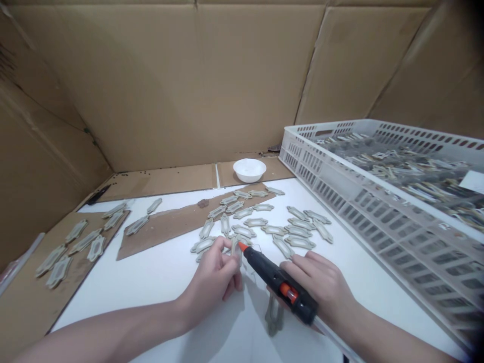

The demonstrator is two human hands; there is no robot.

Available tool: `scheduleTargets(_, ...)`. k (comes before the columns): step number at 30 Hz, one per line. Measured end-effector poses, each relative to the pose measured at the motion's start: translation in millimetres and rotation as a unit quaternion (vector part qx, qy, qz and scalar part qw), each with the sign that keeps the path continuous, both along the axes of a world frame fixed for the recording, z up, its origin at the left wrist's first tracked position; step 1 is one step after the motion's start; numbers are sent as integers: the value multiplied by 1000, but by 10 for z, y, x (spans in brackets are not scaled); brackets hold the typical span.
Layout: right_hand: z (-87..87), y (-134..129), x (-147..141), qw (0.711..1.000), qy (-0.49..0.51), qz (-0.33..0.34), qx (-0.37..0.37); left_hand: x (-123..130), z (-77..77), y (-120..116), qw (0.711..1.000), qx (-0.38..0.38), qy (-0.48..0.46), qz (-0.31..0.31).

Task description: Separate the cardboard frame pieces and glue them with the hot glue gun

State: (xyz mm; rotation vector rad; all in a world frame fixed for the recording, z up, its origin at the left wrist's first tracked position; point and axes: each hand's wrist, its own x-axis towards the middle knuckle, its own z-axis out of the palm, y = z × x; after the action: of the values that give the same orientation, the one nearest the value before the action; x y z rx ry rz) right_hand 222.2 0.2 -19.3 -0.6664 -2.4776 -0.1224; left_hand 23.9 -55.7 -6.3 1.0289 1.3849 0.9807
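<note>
My left hand (219, 269) pinches a small pale frame-shaped piece (235, 245) upright near the middle of the white tabletop. A black glue gun (270, 272) with an orange nozzle is held in my right hand (321, 277), its tip touching or very close to that piece. Several similar frame pieces (256, 222) lie scattered just beyond both hands. One more piece (274, 315) is below the glue gun, close to me, partly in shadow. The fingers of my right hand are partly hidden behind the gun.
A white plastic crate (325, 174) filled with many pieces stands at the right. A white bowl (249, 170) sits at the back. Cardboard sheets (151, 232) bear more pieces at the left, and cardboard walls (189, 85) enclose the table.
</note>
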Motion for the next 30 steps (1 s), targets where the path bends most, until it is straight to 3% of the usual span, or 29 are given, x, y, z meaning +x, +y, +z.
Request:
scheduleTargets(3,47,65,16,998,29,-45,-16,-11,1,0,1000,9,-1,17)
scheduleTargets(7,105,154,26,976,108,-102,-157,-13,33,13,999,22,-10,29)
scheduleTargets(10,121,159,29,965,138,-122,-185,-19,64,29,996,65,-23,64)
scheduleTargets(13,131,120,24,967,125,-87,-203,-35,85,41,984,121,-29,130)
scheduleTargets(15,139,91,16,960,104,-57,-253,-43,99,50,977,135,-32,161)
scheduleTargets(19,154,58,6,938,62,11,-340,-42,127,89,979,115,-47,163)
scheduleTargets(24,161,65,10,934,93,22,-343,-57,85,144,981,112,-29,155)
scheduleTargets(30,94,76,7,957,106,65,-261,-80,53,149,979,120,76,148)
